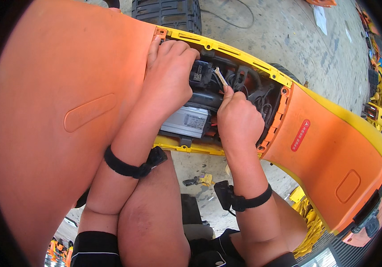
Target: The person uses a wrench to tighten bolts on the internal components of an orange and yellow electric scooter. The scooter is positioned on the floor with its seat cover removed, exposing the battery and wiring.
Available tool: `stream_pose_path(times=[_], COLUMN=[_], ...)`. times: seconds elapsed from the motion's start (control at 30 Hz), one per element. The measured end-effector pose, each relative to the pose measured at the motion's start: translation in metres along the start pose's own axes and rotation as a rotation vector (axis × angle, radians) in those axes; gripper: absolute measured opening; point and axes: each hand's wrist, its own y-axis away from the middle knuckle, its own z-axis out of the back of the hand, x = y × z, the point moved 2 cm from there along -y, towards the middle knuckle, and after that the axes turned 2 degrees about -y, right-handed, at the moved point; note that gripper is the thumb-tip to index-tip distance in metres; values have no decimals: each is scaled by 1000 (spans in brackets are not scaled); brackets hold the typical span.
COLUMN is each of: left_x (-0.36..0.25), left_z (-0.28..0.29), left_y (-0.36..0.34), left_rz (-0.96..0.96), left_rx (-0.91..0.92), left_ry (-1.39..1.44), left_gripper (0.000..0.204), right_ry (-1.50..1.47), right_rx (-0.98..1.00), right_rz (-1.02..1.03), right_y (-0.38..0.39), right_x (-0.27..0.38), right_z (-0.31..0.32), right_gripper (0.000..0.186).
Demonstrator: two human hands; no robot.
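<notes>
My right hand (241,113) is closed around a small metal wrench (221,76), whose head points up and left over dark cables in the opened compartment. My left hand (169,73) reaches over the compartment's far left corner. Its fingers bend down into the opening, and their tips are hidden, along with whatever they hold. Between the hands sits a black box (201,72) with a small label. Nearer to me lies a finned silver metal box (185,122) with a printed label. A yellow frame (226,50) borders the compartment.
Large orange body panels flank the opening, one on the left (66,66) and one on the right (324,142) with a red sticker (300,135). A black tyre (166,15) stands beyond. Black straps (126,167) with small devices circle both forearms. Yellow parts (309,222) lie at the lower right.
</notes>
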Motion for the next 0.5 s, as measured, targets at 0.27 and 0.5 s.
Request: stream_pose_path(times=[0.27, 0.5], left_x=[1, -1], left_z=[-1, -1], left_y=[-1, -1], left_rz=[1, 16], left_rx=[3, 2], left_ry=[9, -8], left_gripper=[53, 50], right_ry=[-210, 15], right_rx=[155, 207], right_rz=[35, 314], right_y=[-21, -67], right_x=[-21, -29], right_z=[28, 53], right_gripper=[55, 54])
